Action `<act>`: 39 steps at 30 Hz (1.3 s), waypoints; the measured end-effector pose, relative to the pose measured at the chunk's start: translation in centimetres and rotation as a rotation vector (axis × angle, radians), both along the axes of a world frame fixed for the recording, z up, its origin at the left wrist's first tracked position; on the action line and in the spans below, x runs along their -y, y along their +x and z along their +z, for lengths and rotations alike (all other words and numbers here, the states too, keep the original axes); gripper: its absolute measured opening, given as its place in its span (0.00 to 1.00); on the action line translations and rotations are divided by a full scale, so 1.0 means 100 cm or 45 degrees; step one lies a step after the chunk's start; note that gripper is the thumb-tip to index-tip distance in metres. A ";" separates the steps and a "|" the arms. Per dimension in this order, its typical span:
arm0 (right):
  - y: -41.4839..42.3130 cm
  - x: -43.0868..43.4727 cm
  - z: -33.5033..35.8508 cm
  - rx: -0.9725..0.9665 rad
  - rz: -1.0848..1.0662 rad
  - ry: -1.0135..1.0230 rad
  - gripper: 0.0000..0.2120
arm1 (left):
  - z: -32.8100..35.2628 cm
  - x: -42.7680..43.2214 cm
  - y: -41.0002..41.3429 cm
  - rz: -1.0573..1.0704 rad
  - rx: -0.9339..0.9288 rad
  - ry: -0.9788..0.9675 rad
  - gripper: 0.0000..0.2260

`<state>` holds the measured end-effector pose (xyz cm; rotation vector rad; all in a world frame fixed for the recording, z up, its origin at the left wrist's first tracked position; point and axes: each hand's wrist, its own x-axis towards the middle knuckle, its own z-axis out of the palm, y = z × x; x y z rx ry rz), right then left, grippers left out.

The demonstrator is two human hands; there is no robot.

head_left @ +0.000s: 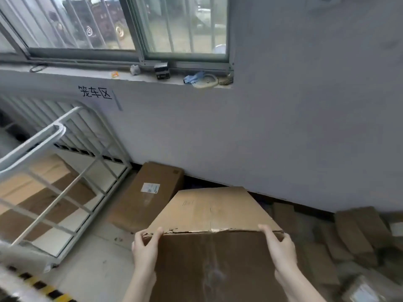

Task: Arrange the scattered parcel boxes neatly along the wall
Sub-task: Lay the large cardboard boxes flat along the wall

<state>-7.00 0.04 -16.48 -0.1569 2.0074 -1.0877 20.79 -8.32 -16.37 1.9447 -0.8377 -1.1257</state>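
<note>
Left hand and right hand grip box near grey wall.

A box is held by its near top edge, the left hand at 9 o'clock, the right hand at 3 o'clock. Around it, a second box is laid at 10 o'clock by the wall, a cage trolley at 9 o'clock, and a pile of boxes at 3 o'clock.
</note>
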 end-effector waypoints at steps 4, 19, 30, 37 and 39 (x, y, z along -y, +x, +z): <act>0.033 0.056 -0.020 0.019 -0.049 0.135 0.25 | -0.024 0.059 0.035 -0.010 0.032 0.088 0.16; 0.076 0.280 -0.121 0.141 -0.376 0.139 0.32 | -0.105 0.344 0.043 -0.324 0.173 0.290 0.24; 0.103 0.251 -0.347 0.856 -0.329 0.447 0.65 | -0.335 0.347 0.070 -0.016 0.034 0.778 0.38; 0.149 0.190 -0.467 1.006 -0.430 0.586 0.29 | -0.453 0.263 0.106 0.228 -0.086 1.073 0.22; 0.161 0.180 -0.495 1.053 -0.517 0.582 0.32 | -0.480 0.259 0.113 0.246 -0.076 1.116 0.19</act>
